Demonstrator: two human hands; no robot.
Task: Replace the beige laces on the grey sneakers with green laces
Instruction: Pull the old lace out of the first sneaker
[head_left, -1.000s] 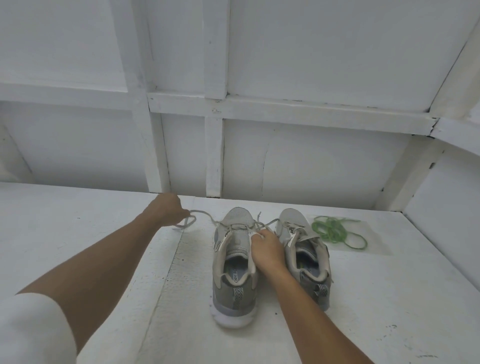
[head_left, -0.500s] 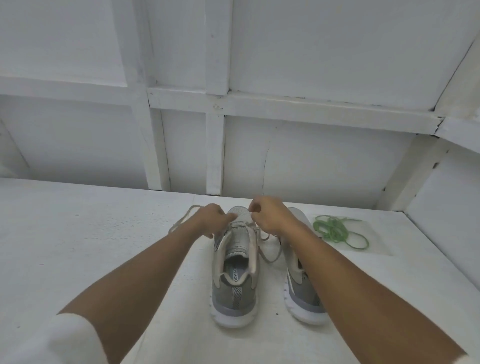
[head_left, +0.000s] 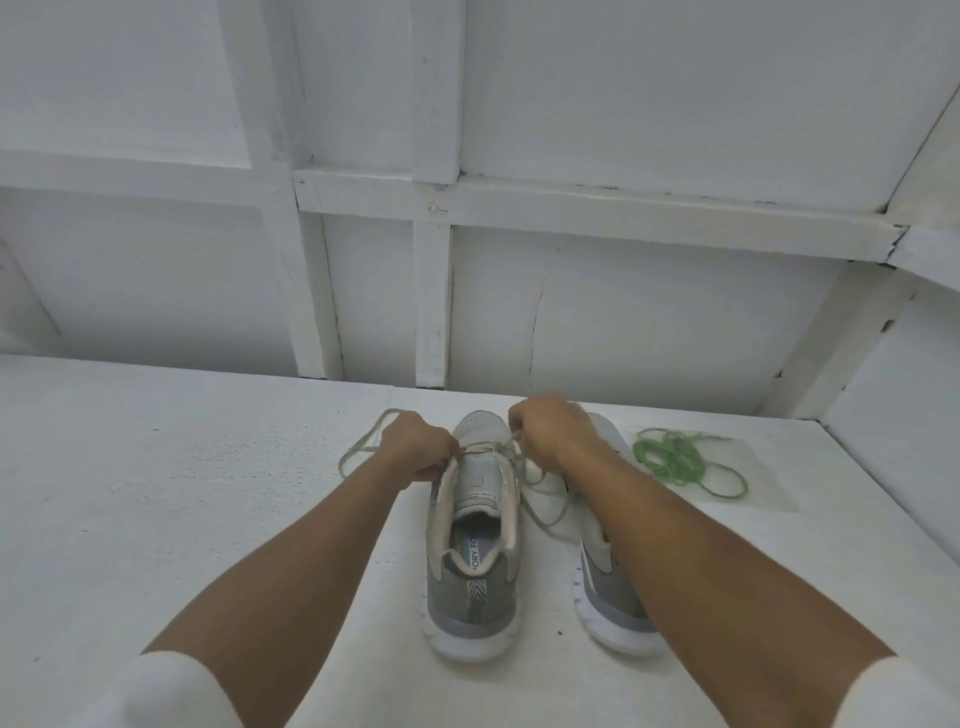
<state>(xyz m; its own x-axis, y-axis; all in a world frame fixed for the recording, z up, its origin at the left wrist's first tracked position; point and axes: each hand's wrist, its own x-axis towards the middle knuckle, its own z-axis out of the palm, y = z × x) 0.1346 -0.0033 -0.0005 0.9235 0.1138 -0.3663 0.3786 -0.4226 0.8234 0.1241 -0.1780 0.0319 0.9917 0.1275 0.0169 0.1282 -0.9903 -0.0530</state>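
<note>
Grey left sneaker (head_left: 472, 551) and right sneaker (head_left: 605, 597) stood side by side on white tabletop (head_left: 156, 493), beige lace (head_left: 358, 452) pinched at the left sneaker's front eyelets by curled fingers of left hand (head_left: 415, 449) and right hand (head_left: 553, 434), green laces (head_left: 672, 460) bundled near the right sneaker's toe

sneakers (head_left: 471, 566) grey, white soles | laces (head_left: 675, 460) green | laces (head_left: 363, 447) beige

The right sneaker (head_left: 608, 603), beside the left sneaker (head_left: 475, 488), is mostly hidden by the right forearm (head_left: 675, 545). Over the left sneaker, fingertips of the left hand (head_left: 415, 449) and right hand (head_left: 553, 431) are curled out of sight round the lace (head_left: 363, 451). Its insole print (head_left: 474, 555) is partly covered.
</note>
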